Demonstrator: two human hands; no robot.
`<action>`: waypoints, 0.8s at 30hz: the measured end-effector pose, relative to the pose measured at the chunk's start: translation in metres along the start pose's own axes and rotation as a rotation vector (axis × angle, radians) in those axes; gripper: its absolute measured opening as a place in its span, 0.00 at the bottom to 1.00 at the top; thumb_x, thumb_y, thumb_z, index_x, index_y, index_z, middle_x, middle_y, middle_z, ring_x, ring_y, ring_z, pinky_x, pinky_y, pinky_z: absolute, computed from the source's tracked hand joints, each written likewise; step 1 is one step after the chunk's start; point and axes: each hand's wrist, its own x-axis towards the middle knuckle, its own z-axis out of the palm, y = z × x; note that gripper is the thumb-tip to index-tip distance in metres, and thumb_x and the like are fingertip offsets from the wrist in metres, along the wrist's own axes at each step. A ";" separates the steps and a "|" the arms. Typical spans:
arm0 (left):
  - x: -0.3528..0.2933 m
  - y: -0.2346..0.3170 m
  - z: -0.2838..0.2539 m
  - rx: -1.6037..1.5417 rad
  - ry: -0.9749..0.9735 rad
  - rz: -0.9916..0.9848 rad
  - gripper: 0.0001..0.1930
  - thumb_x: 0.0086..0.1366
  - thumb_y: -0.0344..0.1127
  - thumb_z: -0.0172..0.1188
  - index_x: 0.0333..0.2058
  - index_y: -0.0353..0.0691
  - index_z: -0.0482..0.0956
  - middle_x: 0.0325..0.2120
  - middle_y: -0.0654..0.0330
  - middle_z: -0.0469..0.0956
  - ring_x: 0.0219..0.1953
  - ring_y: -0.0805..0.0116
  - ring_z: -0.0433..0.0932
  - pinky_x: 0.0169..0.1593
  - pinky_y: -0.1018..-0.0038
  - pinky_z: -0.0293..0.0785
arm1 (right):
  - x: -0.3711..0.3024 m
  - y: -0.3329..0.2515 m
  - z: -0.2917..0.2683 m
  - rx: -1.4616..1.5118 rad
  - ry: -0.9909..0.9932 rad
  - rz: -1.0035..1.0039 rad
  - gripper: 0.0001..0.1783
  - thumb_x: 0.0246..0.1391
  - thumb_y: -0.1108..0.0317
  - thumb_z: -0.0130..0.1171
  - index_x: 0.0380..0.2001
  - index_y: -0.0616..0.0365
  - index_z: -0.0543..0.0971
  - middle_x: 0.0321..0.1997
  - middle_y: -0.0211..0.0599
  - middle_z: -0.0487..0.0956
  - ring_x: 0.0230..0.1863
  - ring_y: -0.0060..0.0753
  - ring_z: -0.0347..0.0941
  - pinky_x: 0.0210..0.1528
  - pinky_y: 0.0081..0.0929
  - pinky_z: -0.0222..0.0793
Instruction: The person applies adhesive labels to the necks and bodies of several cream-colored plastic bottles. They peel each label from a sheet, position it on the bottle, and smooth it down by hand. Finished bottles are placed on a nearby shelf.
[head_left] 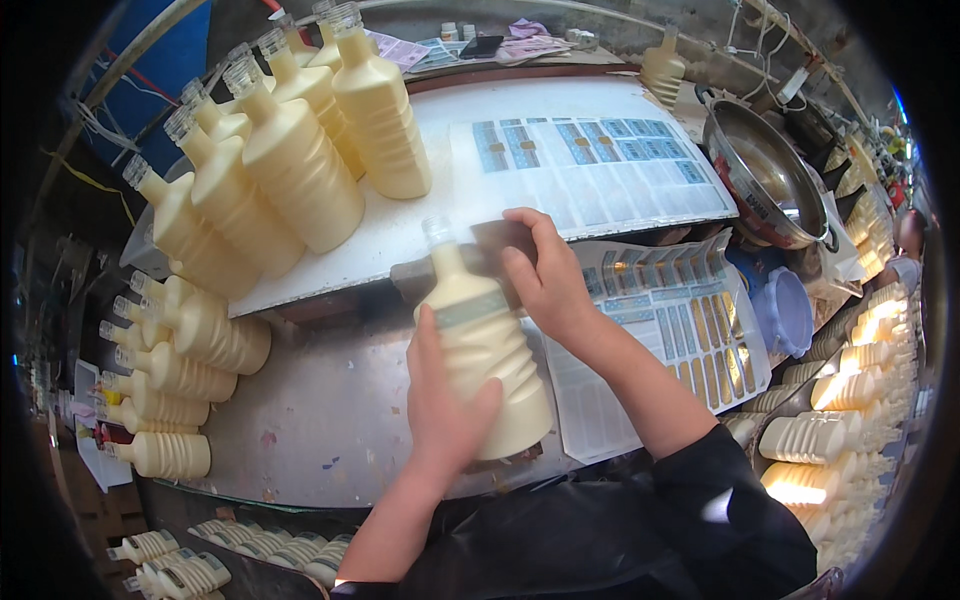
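A cream bottle (505, 375) with a clear threaded neck stands slightly tilted in front of me, blurred by motion. My left hand (445, 415) is wrapped round its lower body, thumb and fingers on opposite sides. Across the bottle's shoulder runs a grey-blue label strip (473, 309). At the neck's right, my right hand (550, 275) pinches a dark brown flat piece (497, 240); it is smeared, so its kind cannot be made out. Right of the bottle lies a sheet of blue and gold labels (680, 330), partly under my right forearm.
Several cream bottles (300, 170) stand on the white raised board (450, 130) at the back left; others lie stacked (185, 350) at the left. A second label sheet (590, 170) rests on the board. At the right are a metal pan (770, 170), a lavender basin (785, 312) and piled bottles (815, 438).
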 end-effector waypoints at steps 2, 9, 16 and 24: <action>0.000 0.000 0.000 -0.019 0.005 -0.031 0.56 0.56 0.51 0.64 0.76 0.36 0.44 0.65 0.38 0.63 0.65 0.44 0.67 0.68 0.57 0.64 | 0.004 0.001 -0.002 -0.004 -0.005 -0.049 0.22 0.66 0.70 0.54 0.61 0.60 0.69 0.50 0.51 0.81 0.51 0.48 0.79 0.57 0.38 0.72; -0.004 0.006 0.000 -0.081 0.009 -0.135 0.56 0.56 0.44 0.66 0.75 0.30 0.41 0.68 0.35 0.60 0.68 0.46 0.65 0.70 0.59 0.62 | 0.010 -0.047 0.007 0.096 -0.073 -0.074 0.23 0.65 0.66 0.52 0.61 0.62 0.69 0.50 0.58 0.80 0.52 0.58 0.78 0.58 0.43 0.71; -0.003 0.024 0.008 0.149 0.137 -0.018 0.49 0.59 0.46 0.70 0.72 0.32 0.53 0.63 0.39 0.69 0.62 0.40 0.73 0.62 0.55 0.71 | 0.009 -0.083 0.047 -0.316 -0.085 -0.241 0.16 0.65 0.73 0.48 0.54 0.66 0.68 0.47 0.61 0.79 0.42 0.64 0.79 0.44 0.52 0.77; -0.001 0.029 -0.001 0.092 -0.022 -0.144 0.40 0.63 0.51 0.64 0.68 0.39 0.61 0.60 0.40 0.73 0.61 0.40 0.74 0.60 0.55 0.70 | 0.008 -0.082 0.066 -0.509 -0.031 -0.518 0.09 0.55 0.74 0.55 0.40 0.62 0.72 0.31 0.47 0.74 0.27 0.44 0.80 0.24 0.39 0.75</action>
